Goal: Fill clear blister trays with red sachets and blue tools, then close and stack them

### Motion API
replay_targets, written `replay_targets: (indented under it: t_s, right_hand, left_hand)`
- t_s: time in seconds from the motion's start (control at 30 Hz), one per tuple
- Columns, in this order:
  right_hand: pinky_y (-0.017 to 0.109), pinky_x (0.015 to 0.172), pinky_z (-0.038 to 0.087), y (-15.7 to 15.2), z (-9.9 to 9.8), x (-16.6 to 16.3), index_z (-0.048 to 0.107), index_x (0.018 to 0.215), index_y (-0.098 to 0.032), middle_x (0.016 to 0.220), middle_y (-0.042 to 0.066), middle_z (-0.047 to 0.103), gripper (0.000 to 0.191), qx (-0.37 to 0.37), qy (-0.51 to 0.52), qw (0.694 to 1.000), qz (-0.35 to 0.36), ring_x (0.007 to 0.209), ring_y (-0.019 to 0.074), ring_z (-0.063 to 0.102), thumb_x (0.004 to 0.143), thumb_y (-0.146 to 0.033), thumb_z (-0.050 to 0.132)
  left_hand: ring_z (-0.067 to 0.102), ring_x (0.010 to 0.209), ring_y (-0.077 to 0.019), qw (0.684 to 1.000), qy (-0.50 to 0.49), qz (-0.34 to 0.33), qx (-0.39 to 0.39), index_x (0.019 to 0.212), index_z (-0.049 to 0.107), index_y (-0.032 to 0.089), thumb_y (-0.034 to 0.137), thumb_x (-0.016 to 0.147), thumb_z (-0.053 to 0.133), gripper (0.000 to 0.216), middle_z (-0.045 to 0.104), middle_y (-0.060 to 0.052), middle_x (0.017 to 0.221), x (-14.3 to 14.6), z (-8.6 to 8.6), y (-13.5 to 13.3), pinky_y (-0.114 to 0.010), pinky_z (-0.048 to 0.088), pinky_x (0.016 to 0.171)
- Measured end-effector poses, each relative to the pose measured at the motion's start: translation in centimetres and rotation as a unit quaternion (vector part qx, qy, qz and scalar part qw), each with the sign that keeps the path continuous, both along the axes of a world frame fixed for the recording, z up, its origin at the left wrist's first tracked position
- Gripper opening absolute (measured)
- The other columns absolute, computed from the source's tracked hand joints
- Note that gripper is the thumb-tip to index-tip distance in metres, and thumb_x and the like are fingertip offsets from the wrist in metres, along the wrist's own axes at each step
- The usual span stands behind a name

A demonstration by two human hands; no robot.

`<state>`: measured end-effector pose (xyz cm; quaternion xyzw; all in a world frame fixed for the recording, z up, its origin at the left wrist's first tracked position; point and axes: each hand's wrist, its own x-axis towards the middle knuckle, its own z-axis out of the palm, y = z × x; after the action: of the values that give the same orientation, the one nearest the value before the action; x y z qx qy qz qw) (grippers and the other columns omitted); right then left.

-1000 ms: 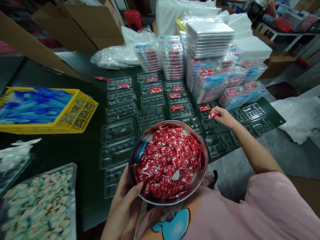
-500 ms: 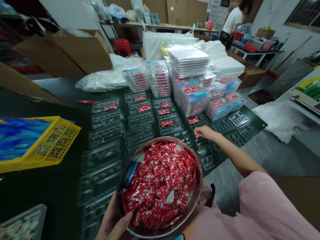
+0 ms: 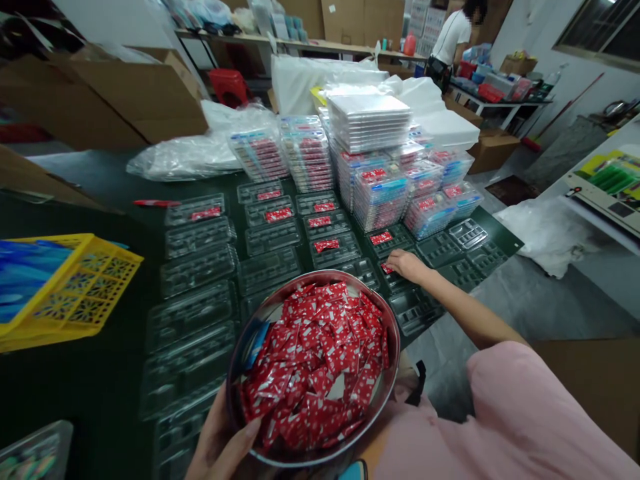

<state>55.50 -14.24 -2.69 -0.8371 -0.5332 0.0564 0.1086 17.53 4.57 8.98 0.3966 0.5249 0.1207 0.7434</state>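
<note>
My left hand (image 3: 225, 437) grips the near-left rim of a round metal bowl (image 3: 395, 373), thumb over the edge. Small red packets with white spots (image 3: 325, 333) fill the bowl, and a blue item (image 3: 257, 345) sticks up inside its left wall. At arm's length my right hand (image 3: 407, 265) has its fingers closed on one red packet (image 3: 386, 268), low over a clear plastic tray; the fingertips partly hide it. Just beyond, another red packet (image 3: 381, 238) lies in a clear tray. More clear trays (image 3: 270, 235) are laid out in rows, some with a red packet.
Stacks of filled trays (image 3: 383, 200) stand at the back, with silvery-white trays (image 3: 367, 120) on top. A yellow basket (image 3: 95, 287) of blue items sits at left. Cardboard boxes (image 3: 135, 93) and plastic sheeting (image 3: 190, 157) lie behind. A person (image 3: 450, 40) stands at the far right.
The view has shifted slightly, so the scene sits further left. My right hand stays at the same tray with the packet, now lower against it. My left hand still holds the bowl.
</note>
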Motion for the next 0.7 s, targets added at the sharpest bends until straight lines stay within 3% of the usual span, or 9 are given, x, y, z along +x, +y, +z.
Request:
replay_targets:
  t_s: [0.1, 0.17, 0.3, 0.4, 0.47, 0.57, 0.7]
  right_hand:
    - [0.028, 0.084, 0.046, 0.5, 3.4, -3.0, 0.069, 0.095, -0.015, 0.091, 0.007, 0.066, 0.021, 0.153, 0.045, 0.987, -0.014, 0.089, 0.0158, 0.06, 0.098, -0.025, 0.05]
    - [0.029, 0.085, 0.048, 1.3, 5.7, -5.5, 0.068, 0.102, -0.016, 0.095, 0.007, 0.068, 0.021, 0.205, 0.084, 0.975, 0.033, 0.092, 0.0161, 0.062, 0.097, -0.029, 0.052]
    - [0.038, 0.094, 0.049, 3.5, 7.6, -9.4, 0.064, 0.12, -0.018, 0.121, 0.012, 0.065, 0.031, 0.096, 0.072, 0.978, 0.172, 0.11, 0.022, 0.059, 0.091, -0.029, 0.063]
    - [0.041, 0.096, 0.047, 5.5, 6.6, -10.9, 0.057, 0.131, -0.015, 0.135, 0.016, 0.058, 0.039, -0.007, -0.023, 0.988, 0.151, 0.117, 0.0257, 0.057, 0.092, -0.019, 0.058]
    - [0.04, 0.091, 0.048, 6.6, 5.8, -11.5, 0.054, 0.134, -0.013, 0.129, 0.016, 0.062, 0.039, -0.063, -0.066, 0.987, 0.131, 0.112, 0.0258, 0.058, 0.095, -0.015, 0.049]
    - [0.038, 0.085, 0.046, 7.1, 5.2, -12.0, 0.057, 0.129, -0.012, 0.105, 0.014, 0.071, 0.035, -0.123, -0.093, 0.98, 0.125, 0.097, 0.0243, 0.062, 0.097, -0.014, 0.043]
    - [0.035, 0.081, 0.042, 5.8, 5.9, -12.8, 0.054, 0.131, -0.017, 0.092, 0.009, 0.07, 0.035, -0.081, -0.099, 0.983, 0.132, 0.09, 0.0208, 0.059, 0.098, -0.015, 0.045]
  left_hand:
    - [0.046, 0.135, -0.0345, 1.0, -0.006, 0.016, 0.001, 0.135, 0.054, 0.043, 0.024, 0.056, 0.084, 0.086, 0.054, 0.005, 0.145, -0.1, -0.5, -0.2, -0.038, 0.055, 0.097]
    - [0.044, 0.137, -0.0332, 1.0, -0.012, 0.025, 0.0, 0.136, 0.053, 0.043, 0.021, 0.057, 0.083, 0.087, 0.052, 0.004, 0.147, -0.1, -0.8, -0.6, -0.035, 0.055, 0.095]
    - [0.046, 0.135, -0.0312, 0.999, -0.038, 0.027, 0.002, 0.139, 0.052, 0.036, 0.018, 0.06, 0.081, 0.085, 0.05, -0.002, 0.148, 0.0, -0.9, -1.5, -0.033, 0.054, 0.096]
    - [0.047, 0.134, -0.0303, 0.999, -0.039, 0.022, -0.005, 0.141, 0.049, 0.035, 0.017, 0.061, 0.081, 0.087, 0.048, -0.003, 0.15, 0.3, -0.4, -2.1, -0.032, 0.054, 0.095]
    - [0.047, 0.134, -0.0293, 0.999, -0.04, 0.018, -0.005, 0.141, 0.049, 0.035, 0.017, 0.063, 0.08, 0.086, 0.046, -0.002, 0.152, 0.6, 0.0, -2.4, -0.03, 0.055, 0.092]
    - [0.049, 0.133, -0.0296, 0.999, -0.031, 0.008, -0.002, 0.139, 0.051, 0.036, 0.017, 0.062, 0.08, 0.084, 0.045, -0.001, 0.152, 0.6, 0.1, -2.4, -0.029, 0.056, 0.09]
    - [0.05, 0.131, -0.0325, 1.0, -0.006, -0.006, -0.005, 0.137, 0.052, 0.039, 0.02, 0.06, 0.082, 0.084, 0.05, -0.001, 0.148, 0.3, -0.7, -1.9, -0.036, 0.055, 0.095]
